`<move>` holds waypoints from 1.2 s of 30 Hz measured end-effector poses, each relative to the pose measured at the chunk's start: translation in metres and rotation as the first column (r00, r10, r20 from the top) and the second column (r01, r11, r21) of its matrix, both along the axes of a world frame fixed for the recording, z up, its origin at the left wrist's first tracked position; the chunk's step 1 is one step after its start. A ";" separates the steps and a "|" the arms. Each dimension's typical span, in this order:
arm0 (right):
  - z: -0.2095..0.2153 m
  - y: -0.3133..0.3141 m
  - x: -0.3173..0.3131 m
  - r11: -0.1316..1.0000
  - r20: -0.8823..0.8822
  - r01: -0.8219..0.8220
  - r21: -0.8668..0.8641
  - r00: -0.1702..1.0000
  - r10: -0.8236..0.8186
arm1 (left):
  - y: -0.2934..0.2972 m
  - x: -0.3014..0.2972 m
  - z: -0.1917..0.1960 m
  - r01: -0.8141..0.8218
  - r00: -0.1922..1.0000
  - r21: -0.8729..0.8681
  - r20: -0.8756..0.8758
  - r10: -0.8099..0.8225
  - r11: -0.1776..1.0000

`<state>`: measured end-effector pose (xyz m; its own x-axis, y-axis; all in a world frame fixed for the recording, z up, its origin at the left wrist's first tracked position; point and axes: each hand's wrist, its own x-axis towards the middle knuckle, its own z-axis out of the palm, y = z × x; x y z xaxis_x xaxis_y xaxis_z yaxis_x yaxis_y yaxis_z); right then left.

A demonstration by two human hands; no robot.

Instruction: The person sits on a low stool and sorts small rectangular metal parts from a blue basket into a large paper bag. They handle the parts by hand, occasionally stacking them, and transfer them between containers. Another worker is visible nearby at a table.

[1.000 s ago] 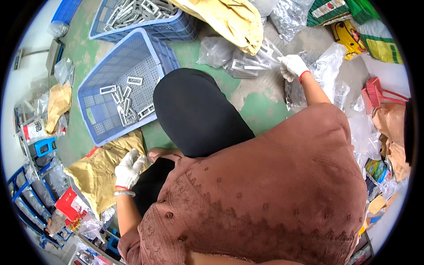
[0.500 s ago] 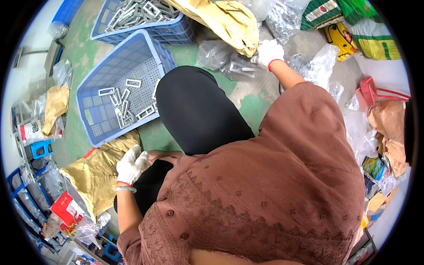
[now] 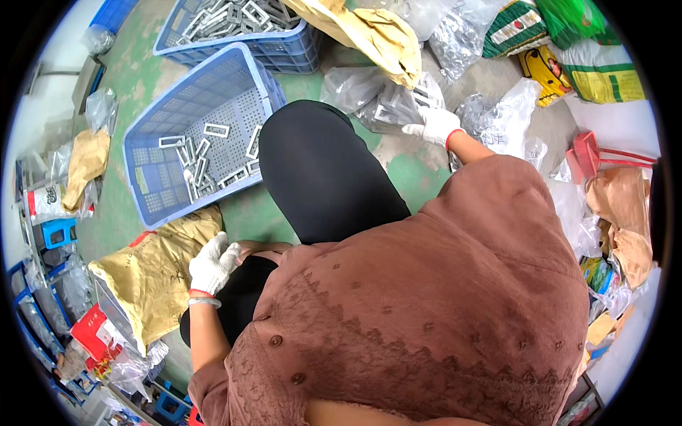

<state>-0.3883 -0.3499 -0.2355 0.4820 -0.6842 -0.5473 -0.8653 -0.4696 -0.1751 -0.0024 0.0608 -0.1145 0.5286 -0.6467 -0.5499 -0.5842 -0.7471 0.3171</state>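
My right hand [image 3: 435,128], in a white knit glove with a red cuff, is at the near right edge of a clear plastic bag [image 3: 366,96]. Its fingers grip the bag's edge, while the thumb points left. Grey rectangular frames show through the plastic. My left hand [image 3: 214,264], gloved the same way, hovers by my left knee, beside a tan paper sack [image 3: 160,273]. Its thumb and fingers are apart, with nothing visible between them. A blue plastic crate [image 3: 153,192] in front of me holds several loose grey metal frames [image 3: 217,130] on its perforated bottom.
Behind it, a second blue crate [image 3: 291,55] is heaped with grey frames. A yellowish paper sack [image 3: 383,39] lies against the plastic bag's far side. Colourful printed sacks [image 3: 597,71] and a red dustpan [image 3: 584,153] stand at the right. Blue racks [image 3: 32,312] line the left.
My right hand has come down from the paper sack's end to the plastic bag's near edge. The bag's right side has spread and shifted, showing more frames. My left hand is nearly still.
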 end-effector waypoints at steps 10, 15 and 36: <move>-0.041 -0.030 0.028 0.996 0.184 0.087 -0.038 0.980 -0.078 | 0.008 0.008 -0.010 0.029 0.999 -0.015 0.020 -0.029 0.999; 0.002 -0.009 0.039 0.961 0.080 -0.170 -0.219 0.978 0.191 | 0.008 0.010 0.005 0.003 1.000 0.065 0.020 -0.004 0.998; -0.015 0.036 0.035 0.967 0.115 -0.146 -0.207 0.978 0.172 | -0.038 0.026 -0.012 0.126 0.992 -0.019 -0.006 -0.126 0.992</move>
<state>-0.3534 -0.3141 -0.2507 0.6518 -0.6805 -0.3348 -0.7524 -0.6356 -0.1728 0.0233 0.0232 -0.1264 0.4382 -0.7179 -0.5410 -0.6711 -0.6617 0.3345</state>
